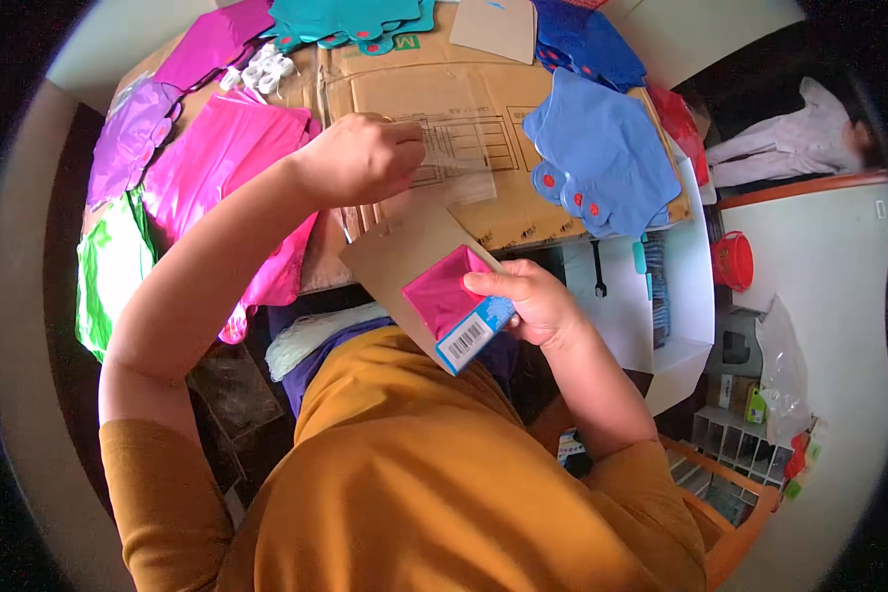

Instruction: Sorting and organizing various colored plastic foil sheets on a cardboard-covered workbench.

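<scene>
My right hand [543,304] grips a small bundle, its thumb lying on top. In it are a shiny pink folded film piece [442,293], a blue and white card [472,337] with a barcode, and a flat brown cardboard sheet [390,252] behind them. Its other fingers are mostly hidden under the bundle. Farther up and to the left, my left hand [365,160] is closed, fingers curled, on what looks like a clear plastic bag [469,163]. That bag spreads rightward over the carton; its edges are hard to make out.
A large brown carton [365,89] serves as the work surface. Stacks of pink [222,158], purple [128,143], green [113,266], teal [350,20] and blue balloon-like film [607,148] lie around it. A white box [686,306] and a red bucket [731,261] stand right.
</scene>
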{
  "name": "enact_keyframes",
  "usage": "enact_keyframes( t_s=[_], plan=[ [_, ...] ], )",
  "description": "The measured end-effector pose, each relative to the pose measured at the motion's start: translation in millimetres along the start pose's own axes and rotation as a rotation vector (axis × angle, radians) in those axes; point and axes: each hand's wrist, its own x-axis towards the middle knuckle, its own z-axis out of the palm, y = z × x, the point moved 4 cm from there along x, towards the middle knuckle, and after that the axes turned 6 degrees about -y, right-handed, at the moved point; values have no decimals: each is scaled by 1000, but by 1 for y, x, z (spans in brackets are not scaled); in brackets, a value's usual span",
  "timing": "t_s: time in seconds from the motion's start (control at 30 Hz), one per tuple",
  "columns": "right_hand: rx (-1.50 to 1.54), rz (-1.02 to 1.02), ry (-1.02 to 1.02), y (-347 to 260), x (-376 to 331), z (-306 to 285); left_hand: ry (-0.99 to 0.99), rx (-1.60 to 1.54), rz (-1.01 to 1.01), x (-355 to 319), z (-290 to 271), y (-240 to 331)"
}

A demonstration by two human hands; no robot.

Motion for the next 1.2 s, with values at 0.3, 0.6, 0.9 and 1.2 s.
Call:
enact_keyframes(
  t_s=[0.3,0.6,0.9,1.2],
  plan=[
    [-167,-222,239,-2,-8,-18,80,-365,38,1,16,-8],
    [-208,-302,280,6,-9,-6,288,-221,132,-8,11,21],
    [-250,-379,371,9,-6,6,317,-181,135,-12,14,47],
    [-277,-341,334,17,2,5,162,-199,235,-34,11,75]
  ],
)
